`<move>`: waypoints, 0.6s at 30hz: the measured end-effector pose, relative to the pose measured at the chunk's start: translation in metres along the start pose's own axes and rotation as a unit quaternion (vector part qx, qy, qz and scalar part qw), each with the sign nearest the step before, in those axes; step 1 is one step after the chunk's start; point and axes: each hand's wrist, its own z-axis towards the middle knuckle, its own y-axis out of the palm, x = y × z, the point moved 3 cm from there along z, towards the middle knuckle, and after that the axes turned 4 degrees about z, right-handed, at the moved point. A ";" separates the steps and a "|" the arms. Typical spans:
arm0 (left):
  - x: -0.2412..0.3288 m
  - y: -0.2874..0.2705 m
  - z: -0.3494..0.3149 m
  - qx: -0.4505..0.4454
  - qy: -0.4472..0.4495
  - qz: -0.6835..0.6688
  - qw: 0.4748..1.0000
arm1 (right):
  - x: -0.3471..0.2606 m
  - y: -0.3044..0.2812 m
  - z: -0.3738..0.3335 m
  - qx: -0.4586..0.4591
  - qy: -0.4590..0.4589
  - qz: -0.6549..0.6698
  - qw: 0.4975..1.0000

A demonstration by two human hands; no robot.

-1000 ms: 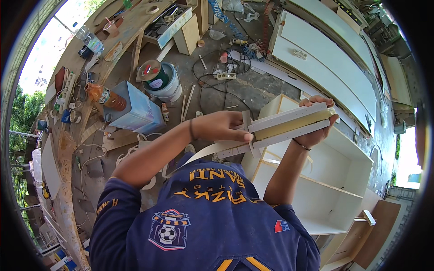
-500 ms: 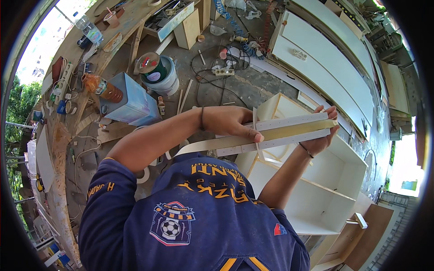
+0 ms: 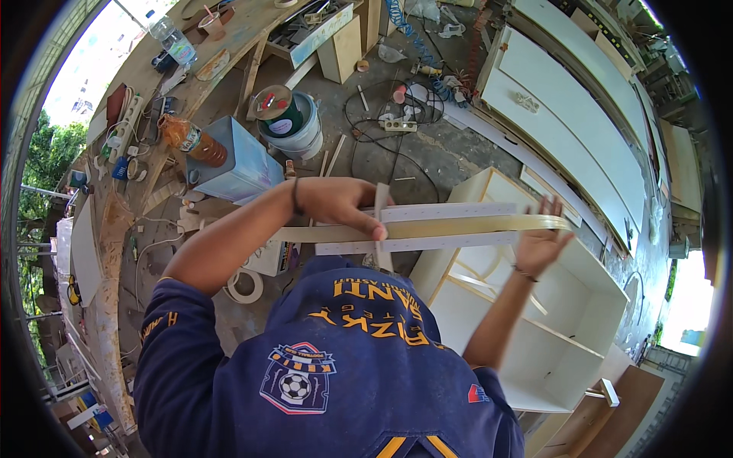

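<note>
My left hand (image 3: 336, 204) grips two white slats (image 3: 450, 243) near their left end, its thumb across the front. A long cream-yellow edging strip (image 3: 458, 227) runs lengthwise between the slats and trails left past my wrist. Crosswise by the thumb sits a short pale strip (image 3: 383, 250). Beyond the right end of the slats, my right hand (image 3: 540, 244) is open with fingers spread. The edging strip's right end bends across these fingers; whether it presses on them is hard to tell.
A white open cabinet (image 3: 580, 305) with shelves stands at right, below the slats. Left are a blue-white square can (image 3: 244, 164), an orange-brown bottle (image 3: 195, 141), a bucket (image 3: 305, 137) and a workbench (image 3: 217, 72). Cables (image 3: 366, 126) lie on the floor; white panels (image 3: 557, 122) lean beyond.
My right hand has let go of the slats' right end and its fingers have spread. The slats and my left hand have shifted left, and the edging strip now extends beyond the slats.
</note>
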 end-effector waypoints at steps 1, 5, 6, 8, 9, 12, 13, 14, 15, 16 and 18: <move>0.008 0.002 0.007 0.006 0.010 0.000 1.000 | 0.021 0.026 -0.019 -0.083 -0.032 -0.071 0.993; 0.025 0.007 0.034 0.007 0.039 0.003 0.999 | 0.043 0.074 -0.031 -0.173 -0.008 0.228 0.958; 0.028 0.007 0.036 0.006 0.040 0.004 0.999 | 0.041 0.067 -0.027 -0.173 -0.010 0.226 0.958; 0.030 0.009 0.038 -0.004 0.014 -0.007 1.000 | 0.028 0.044 -0.012 -0.140 -0.063 0.104 0.983; 0.028 0.007 0.036 -0.004 0.014 -0.008 1.000 | 0.019 0.038 -0.005 -0.141 -0.063 0.104 0.983; 0.022 0.002 0.013 -0.018 0.017 -0.004 1.000 | -0.033 0.006 0.029 -0.099 -0.139 0.098 0.980; 0.021 -0.001 0.002 -0.013 0.000 0.003 1.000 | -0.059 -0.015 0.041 -0.033 -0.165 0.099 0.981; 0.019 -0.006 -0.003 -0.023 -0.007 0.011 1.000 | -0.097 -0.049 0.054 -0.054 -0.176 0.108 0.977; 0.010 -0.011 -0.015 -0.028 -0.039 0.004 0.999 | -0.125 -0.081 0.068 -0.038 -0.192 0.121 0.973; 0.002 -0.019 -0.027 -0.044 -0.069 0.003 0.997 | -0.144 -0.125 0.081 0.068 -0.225 0.026 0.972; -0.001 -0.028 -0.056 0.007 -0.101 -0.007 0.995 | -0.149 -0.226 0.107 -0.141 -0.091 0.121 0.978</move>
